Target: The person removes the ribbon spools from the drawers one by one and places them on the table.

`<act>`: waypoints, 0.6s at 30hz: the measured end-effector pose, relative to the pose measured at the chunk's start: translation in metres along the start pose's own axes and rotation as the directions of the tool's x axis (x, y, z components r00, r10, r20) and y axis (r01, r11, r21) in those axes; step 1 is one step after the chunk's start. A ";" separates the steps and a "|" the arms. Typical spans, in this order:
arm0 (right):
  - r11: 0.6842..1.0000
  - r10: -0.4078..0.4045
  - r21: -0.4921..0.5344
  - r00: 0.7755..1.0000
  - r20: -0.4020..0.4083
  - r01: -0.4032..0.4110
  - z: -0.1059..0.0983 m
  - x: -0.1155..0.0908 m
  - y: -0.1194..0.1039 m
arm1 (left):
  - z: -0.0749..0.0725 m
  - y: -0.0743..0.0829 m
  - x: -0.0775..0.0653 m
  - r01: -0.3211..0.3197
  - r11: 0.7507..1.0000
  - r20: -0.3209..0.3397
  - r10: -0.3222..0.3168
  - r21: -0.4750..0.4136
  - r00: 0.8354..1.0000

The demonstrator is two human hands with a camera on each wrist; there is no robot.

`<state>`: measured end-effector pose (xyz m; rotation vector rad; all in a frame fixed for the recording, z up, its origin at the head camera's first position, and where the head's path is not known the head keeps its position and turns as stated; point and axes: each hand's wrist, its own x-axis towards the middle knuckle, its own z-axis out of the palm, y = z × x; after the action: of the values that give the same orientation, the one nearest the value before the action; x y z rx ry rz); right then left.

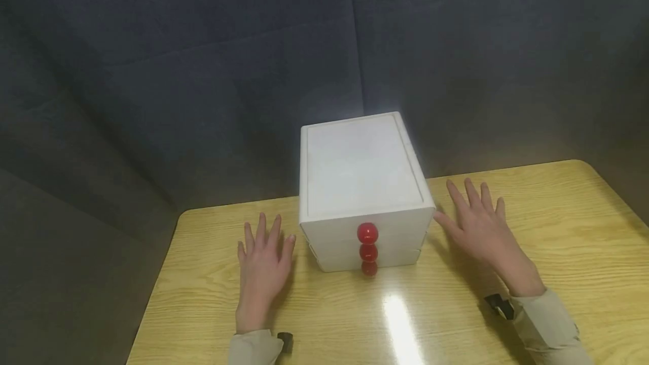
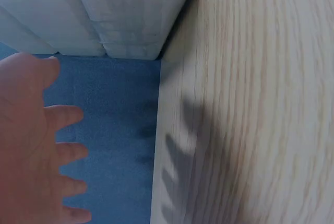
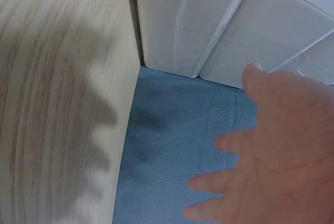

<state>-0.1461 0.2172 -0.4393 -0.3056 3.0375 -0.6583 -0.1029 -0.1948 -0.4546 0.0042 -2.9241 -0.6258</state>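
Note:
A white drawer box [image 1: 362, 168] with three stacked drawers stands on the table, its front facing me. Three round red knobs, the top one [image 1: 367, 234] the largest in view, run down the middle of that front. To the left of the box my left hand [image 1: 265, 272] is held above the table, fingers spread, holding nothing. My right hand [image 1: 481, 230] is on the other side, fingers also spread and holding nothing. Its thumb tip appears close to the box's front right corner; whether it touches, I cannot tell. Both wrist views show the box's side [image 2: 130, 20] beyond the thumb.
The light wood table [image 1: 203, 275] has rounded far corners and a bright reflection in front of the box. Dark cloth [image 1: 228, 100] hangs behind the table and along its sides. Each wrist carries a black strap piece [image 1: 285, 342] near the sleeve.

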 end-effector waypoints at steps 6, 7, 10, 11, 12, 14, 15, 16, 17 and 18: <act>1.000 0.001 -0.001 1.000 0.003 -0.001 0.000 0.000 -0.001 | 0.001 0.004 0.000 -0.008 0.997 0.011 0.009 -0.075 1.000; 1.000 0.002 0.001 1.000 0.005 -0.002 0.000 0.000 -0.001 | 0.001 0.005 0.000 -0.007 0.996 0.013 0.009 -0.092 1.000; 1.000 0.001 0.005 1.000 0.010 -0.001 0.000 0.000 -0.001 | -0.001 0.007 0.001 0.009 0.984 0.039 -0.002 -0.177 0.999; 1.000 0.000 0.006 1.000 0.012 0.000 0.000 -0.001 -0.001 | -0.001 0.008 0.001 0.014 0.973 0.049 -0.003 -0.230 0.999; 1.000 -0.004 0.007 1.000 0.013 0.004 0.000 -0.001 -0.001 | -0.002 0.009 0.002 0.017 0.957 0.056 -0.001 -0.291 0.998; 1.000 -0.011 0.013 1.000 0.012 0.011 0.000 -0.001 -0.002 | -0.004 0.011 0.003 0.027 0.909 0.069 0.002 -0.416 0.998; 1.000 -0.014 0.016 1.000 0.013 0.014 0.000 -0.001 -0.002 | -0.005 0.012 0.003 0.035 0.878 0.074 0.001 -0.478 0.997; 1.000 -0.017 0.019 1.000 0.014 0.016 0.000 0.000 -0.002 | -0.006 0.014 0.003 0.040 0.846 0.074 0.000 -0.532 0.997; 1.000 -0.020 0.023 1.000 0.015 0.019 0.001 -0.001 -0.003 | -0.007 0.015 0.003 0.042 0.814 0.067 -0.004 -0.579 0.998; 0.999 -0.023 0.027 1.000 0.014 0.023 0.001 -0.001 -0.003 | -0.007 0.016 0.002 0.042 0.787 0.056 -0.010 -0.615 0.998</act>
<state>-0.1447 0.2144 -0.4388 -0.3434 3.0135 -0.6944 -0.1033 -0.1836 -0.4415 -0.0458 -2.6130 -1.5768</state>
